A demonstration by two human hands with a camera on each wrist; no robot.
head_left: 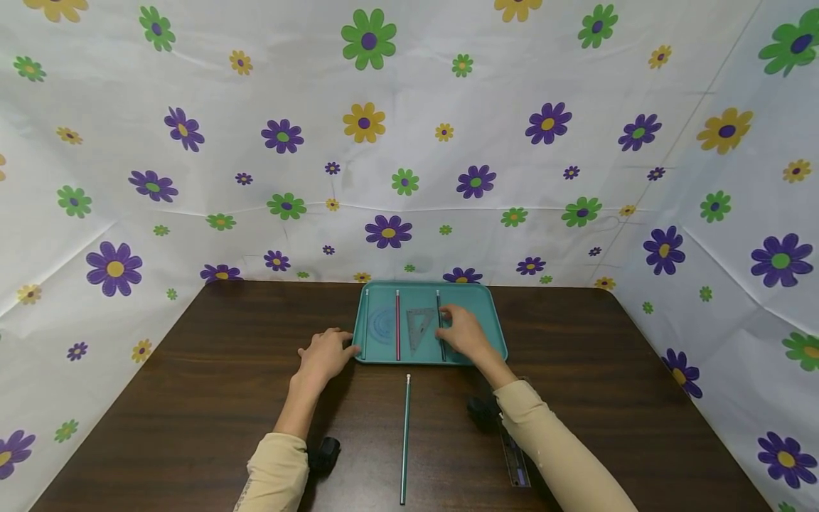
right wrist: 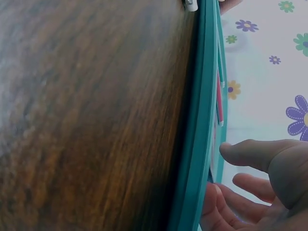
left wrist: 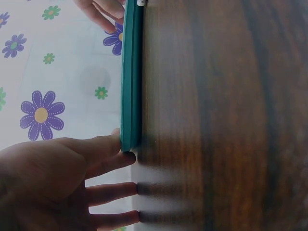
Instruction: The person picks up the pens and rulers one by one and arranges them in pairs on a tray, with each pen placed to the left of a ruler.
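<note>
A teal tray (head_left: 495, 340) lies at the back of the table. Inside it, from left to right, are a teal pencil (head_left: 367, 323), a clear protractor (head_left: 382, 326), a red pencil (head_left: 398, 327), a clear set square (head_left: 419, 325) and a dark pencil (head_left: 443, 348). My right hand (head_left: 465, 333) is over the tray's right part, its fingertips right at the dark pencil; in the right wrist view the thumb (right wrist: 236, 151) stands apart from the fingers. My left hand (head_left: 325, 354) touches the tray's near left corner with thumb and index finger, its other fingers extended in the left wrist view.
A green pencil (head_left: 405, 441) with a white eraser end lies on the table in front of the tray. A ruler (head_left: 517, 462) lies partly hidden under my right forearm. The flowered cloth (head_left: 409, 142) hangs close behind the tray.
</note>
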